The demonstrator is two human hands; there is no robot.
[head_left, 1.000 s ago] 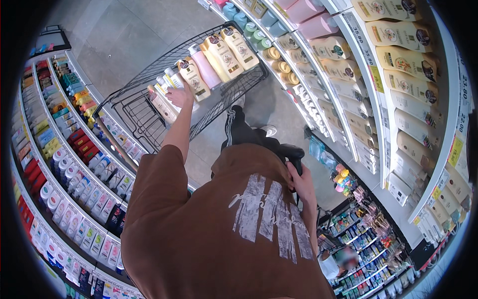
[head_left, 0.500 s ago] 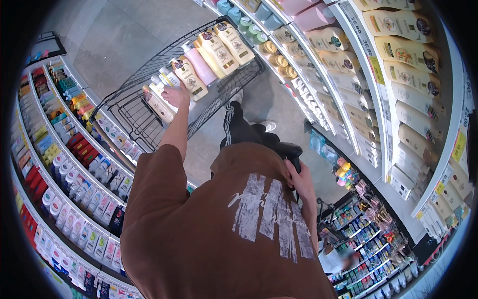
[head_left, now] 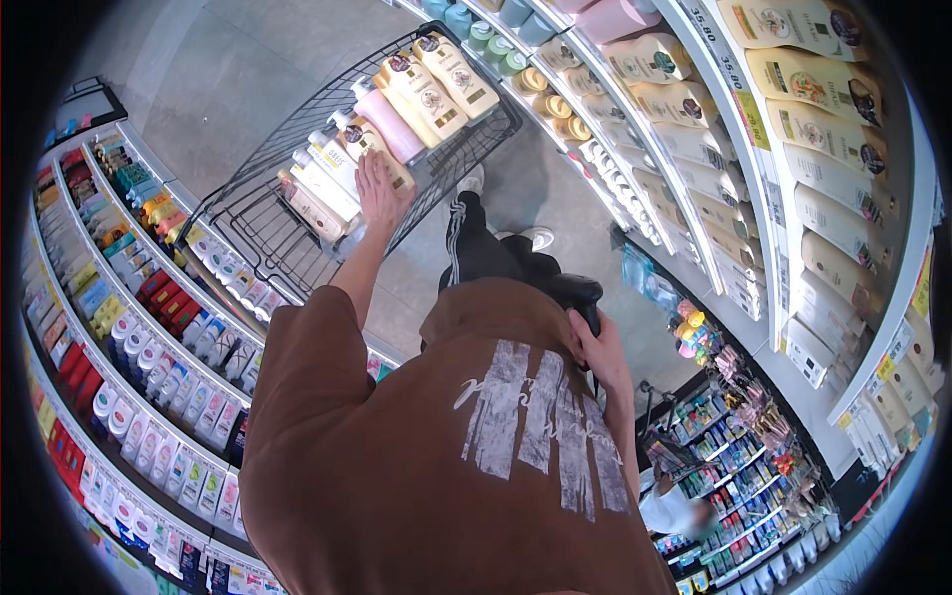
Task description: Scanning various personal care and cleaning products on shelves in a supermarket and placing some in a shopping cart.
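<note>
In a black wire cart [head_left: 426,198], a row of lotion or shampoo bottles lies on its side. My left hand [head_left: 382,190] rests with outstretched fingers on the lower part of a cream pump bottle [head_left: 356,135]. To its left lie white pump bottles [head_left: 322,188] and a beige bottle [head_left: 309,206]. A pink pump bottle [head_left: 389,127] is on the other side, followed by large pale-yellow bottles [head_left: 454,77]. Beside my hip, my right hand [head_left: 600,352] is closed round the grip of a black round-headed device [head_left: 575,290], whose kind I cannot make out.
Curved shelves [head_left: 149,367] of toiletries run along the left. Tall shelves [head_left: 764,228] of cream bottles rise close on the right. Grey floor [head_left: 268,50] shows around the cart. At the lower right, a person [head_left: 669,511] stands near further shelves [head_left: 739,496].
My left hand has moved right and slightly toward me, from the white bottles to the cream pump bottle. My right hand keeps its hold on the black device.
</note>
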